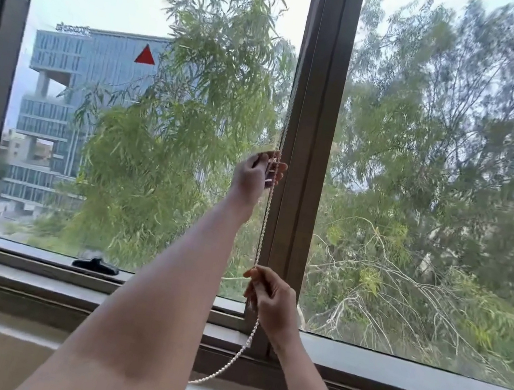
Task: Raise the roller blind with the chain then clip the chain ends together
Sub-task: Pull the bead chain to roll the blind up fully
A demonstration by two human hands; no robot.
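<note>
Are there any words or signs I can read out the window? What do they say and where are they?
Rooftop lettering on the glass office building: white letters, too blurred to read.
Red triangle on the same building's upper wall: a plain sign with no words or numbers showing.
No readable text on the window frame, the bead chain or either hand.

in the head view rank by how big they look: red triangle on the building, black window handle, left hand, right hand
1-2. left hand and right hand: look alike, right is nearer the camera, so unranked
3. black window handle
4. red triangle, far off
</note>
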